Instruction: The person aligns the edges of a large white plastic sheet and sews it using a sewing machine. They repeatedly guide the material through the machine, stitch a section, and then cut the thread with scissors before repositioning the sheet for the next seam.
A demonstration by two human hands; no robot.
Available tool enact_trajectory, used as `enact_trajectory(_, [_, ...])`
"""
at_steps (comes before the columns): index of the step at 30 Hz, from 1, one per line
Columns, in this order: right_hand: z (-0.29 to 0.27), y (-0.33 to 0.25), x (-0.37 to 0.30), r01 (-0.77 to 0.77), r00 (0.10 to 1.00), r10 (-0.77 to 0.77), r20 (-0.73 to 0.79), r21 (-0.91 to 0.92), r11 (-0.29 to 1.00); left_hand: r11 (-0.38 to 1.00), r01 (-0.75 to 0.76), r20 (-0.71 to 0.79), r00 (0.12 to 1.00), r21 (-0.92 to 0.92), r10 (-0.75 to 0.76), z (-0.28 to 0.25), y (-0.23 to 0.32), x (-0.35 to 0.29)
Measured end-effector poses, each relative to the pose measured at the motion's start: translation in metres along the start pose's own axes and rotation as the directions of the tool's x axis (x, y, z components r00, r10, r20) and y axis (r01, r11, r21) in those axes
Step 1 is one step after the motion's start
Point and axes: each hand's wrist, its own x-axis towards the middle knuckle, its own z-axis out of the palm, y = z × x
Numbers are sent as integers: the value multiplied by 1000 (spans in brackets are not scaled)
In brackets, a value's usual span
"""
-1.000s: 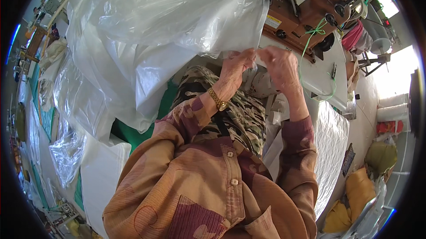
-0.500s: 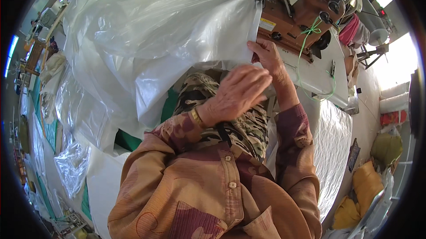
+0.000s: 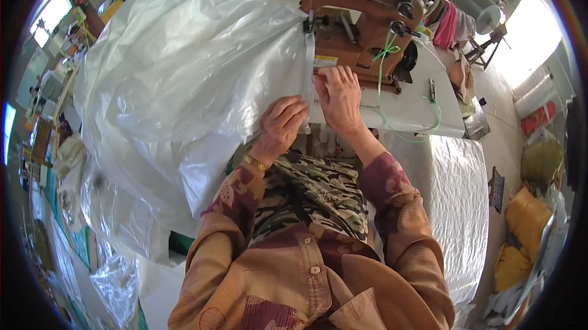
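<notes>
A big translucent white plastic sheet is gathered at the needle end of a brown sewing machine. Its right-hand edge runs straight from the needle down toward my lap. My left hand lies on the sheet beside that edge, fingers curled and pressed together, gripping it at the lower end. Further up, my right hand has its thumb and bent fingers closed at the same edge, just in front of the machine's base. The fingertips of both hands are partly hidden.
The white machine table carries a small dark tool and a green cord tied to the machine. White sheeting lies to my right. Yellow bags are on the floor beyond. More clear plastic lies at the lower left.
My left hand has come down from above my lap onto the sheet's edge. My right hand, on the edge before, is now nearer the machine's base. The view has shifted.
</notes>
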Motion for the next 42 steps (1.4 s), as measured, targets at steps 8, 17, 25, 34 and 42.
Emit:
enact_trajectory(8, [21, 38, 26, 363, 928, -373, -5, -219, 906, 997, 9, 65, 998, -72, -4, -2, -15, 16])
enact_trajectory(17, [32, 47, 43, 356, 924, -368, -106, -119, 927, 996, 48, 11, 999, -80, -47, 11, -43, 60])
enact_trajectory(25, [35, 50, 59, 301, 936, -308, -173, -63, 951, 985, 147, 18, 989, -89, -146, 31, -77, 92])
enact_trajectory(34, [44, 57, 67, 314, 908, -348, -234, -173, 934, 770, 471, 206, 882, -430, -424, 22, -85, 103])
enact_trajectory(42, [54, 61, 63, 323, 875, -355, -330, -149, 935, 519, 665, 455, 747, -537, -485, 20, -105, 111])
